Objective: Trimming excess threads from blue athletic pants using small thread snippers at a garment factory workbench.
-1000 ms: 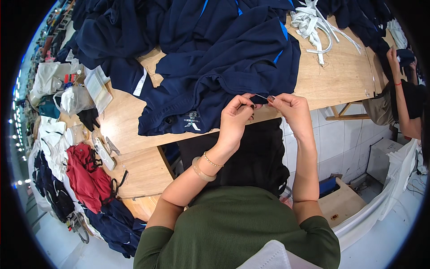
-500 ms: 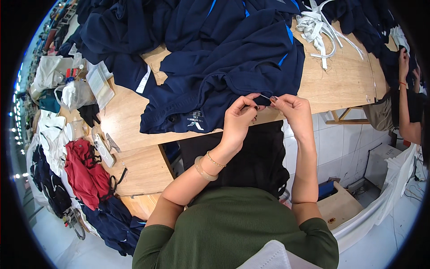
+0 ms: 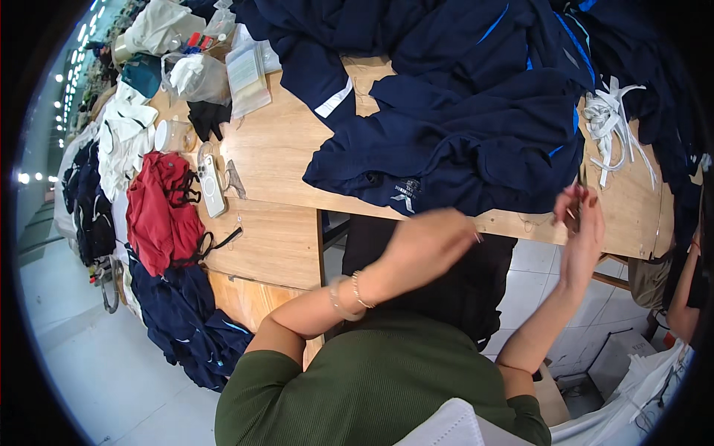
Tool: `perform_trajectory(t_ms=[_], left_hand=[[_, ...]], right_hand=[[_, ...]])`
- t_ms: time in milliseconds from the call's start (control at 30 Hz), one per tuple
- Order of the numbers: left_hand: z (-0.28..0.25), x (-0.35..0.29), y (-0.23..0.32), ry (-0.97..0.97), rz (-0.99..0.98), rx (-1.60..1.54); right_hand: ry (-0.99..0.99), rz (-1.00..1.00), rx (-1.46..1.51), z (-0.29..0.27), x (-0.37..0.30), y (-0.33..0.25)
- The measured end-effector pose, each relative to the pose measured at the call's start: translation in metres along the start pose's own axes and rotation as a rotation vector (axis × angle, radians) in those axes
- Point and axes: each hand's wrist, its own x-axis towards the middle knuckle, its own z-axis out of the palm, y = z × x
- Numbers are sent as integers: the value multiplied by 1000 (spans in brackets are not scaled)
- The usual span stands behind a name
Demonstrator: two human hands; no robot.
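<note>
A navy garment [image 3: 461, 156] with a white neck print lies along the near edge of the table, its waist or collar band toward me. My left hand [image 3: 435, 241] is in the air just in front of that edge, smeared by motion, and its fingers cannot be made out clearly. Farther right, my right hand [image 3: 581, 230] is raised beside the garment's right end. Its fingers are closed around a small dark pointed tool [image 3: 582, 180], whose exact kind is too small to tell.
White straps [image 3: 613, 123] lie bunched at the right. More navy garments [image 3: 416, 37] pile up at the back. On the left are a phone [image 3: 211, 186], a red garment [image 3: 160, 215], plastic bags [image 3: 197, 78] and white cloth [image 3: 126, 126]. Another person's arm [image 3: 684, 297] shows at far right.
My hands were together at the garment's near edge, a thin thing between them. Now they are apart, the right hand farther right with the tool. The whole view has shifted.
</note>
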Motion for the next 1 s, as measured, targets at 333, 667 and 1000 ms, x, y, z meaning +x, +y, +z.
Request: perform_trajectory(t_ms=[333, 667, 1000], left_hand=[[-31, 17, -95, 318, -160, 70], [-29, 16, -95, 298, -170, 84], [-32, 27, -93, 364, -245, -160]], right_hand=[[-326, -249, 303, 145, 40, 59], [-302, -205, 239, 126, 28, 74], [-410, -282, -433, 123, 48, 0]])
